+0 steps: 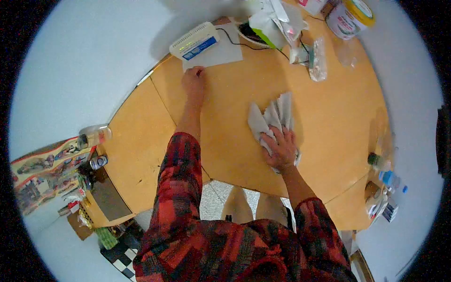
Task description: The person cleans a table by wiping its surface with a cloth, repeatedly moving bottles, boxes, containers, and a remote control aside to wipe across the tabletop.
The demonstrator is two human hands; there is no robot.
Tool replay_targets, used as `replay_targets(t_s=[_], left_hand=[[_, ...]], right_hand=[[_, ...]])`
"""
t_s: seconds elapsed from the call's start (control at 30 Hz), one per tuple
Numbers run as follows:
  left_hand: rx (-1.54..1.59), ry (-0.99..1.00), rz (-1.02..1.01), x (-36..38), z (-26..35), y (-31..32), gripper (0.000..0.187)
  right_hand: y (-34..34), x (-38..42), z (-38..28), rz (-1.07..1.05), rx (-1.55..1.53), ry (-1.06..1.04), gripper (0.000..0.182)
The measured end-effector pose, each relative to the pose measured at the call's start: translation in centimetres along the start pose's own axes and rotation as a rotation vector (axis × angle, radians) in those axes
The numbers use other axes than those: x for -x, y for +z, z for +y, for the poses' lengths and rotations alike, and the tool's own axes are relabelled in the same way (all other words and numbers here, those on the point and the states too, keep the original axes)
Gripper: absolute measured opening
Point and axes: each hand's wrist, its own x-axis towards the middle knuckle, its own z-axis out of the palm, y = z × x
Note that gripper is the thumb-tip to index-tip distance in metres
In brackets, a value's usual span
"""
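A crumpled grey-white cloth (271,117) lies on the wooden table (225,103), right of the middle. My right hand (281,149) presses down on it with fingers bent into its folds. Toward the back, my left hand (192,79) is closed, with a small dark spot at its fingertips; I cannot tell what it holds. That hand rests at the front edge of a white sheet (230,55). On the sheet stands a white router-like box (195,41) with a blue label.
A dark cable (230,38) runs from the box past a cluttered basket (251,35). At the back right are a yellow-lidded tub (350,19) and a clear plastic packet (318,61). Bottles (378,161) line the right edge. A can (98,162) and a jar (96,136) stand left.
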Motion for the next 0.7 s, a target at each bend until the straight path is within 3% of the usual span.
replay_targets(t_s=[0.1,0.2,0.33,0.37,0.47,0.53,0.6,0.67,0.7], left_hand=[[0.039,0.173,0.023,0.2,3.4,1.8,0.013],[0.043,0.133,0.109,-1.9,6.7,2.8,0.014],[-0.068,0.186,0.115,-4.1,5.4,4.8,0.011],[-0.014,0.119,0.115,-3.4,5.6,4.4,0.015],[-0.062,0.055,0.074,0.3,6.1,2.4,0.023],[0.097,0.058,0.058,6.5,5.2,2.2,0.028],[0.25,-0.066,0.054,12.6,5.9,2.7,0.033],[-0.126,0.185,0.033,16.5,6.1,2.8,0.038],[-0.097,0.218,0.042,16.6,6.0,2.6,0.038]], right_hand=[[0.3,0.6,0.1,-0.025,0.016,0.024,0.049],[-0.2,0.1,0.2,-0.031,0.017,0.019,0.05],[-0.1,0.4,0.4,-0.05,-0.046,0.02,0.052],[-0.2,0.6,0.5,-0.048,-0.043,0.033,0.052],[0.2,0.7,0.6,-0.147,-0.041,0.061,0.049],[0.5,0.9,0.9,-0.068,-0.081,0.037,0.056],[0.4,1.0,0.5,-0.114,-0.027,0.062,0.056],[0.1,1.1,0.4,-0.157,0.047,0.087,0.057],[0.4,0.7,0.4,-0.164,0.047,0.05,0.057]])
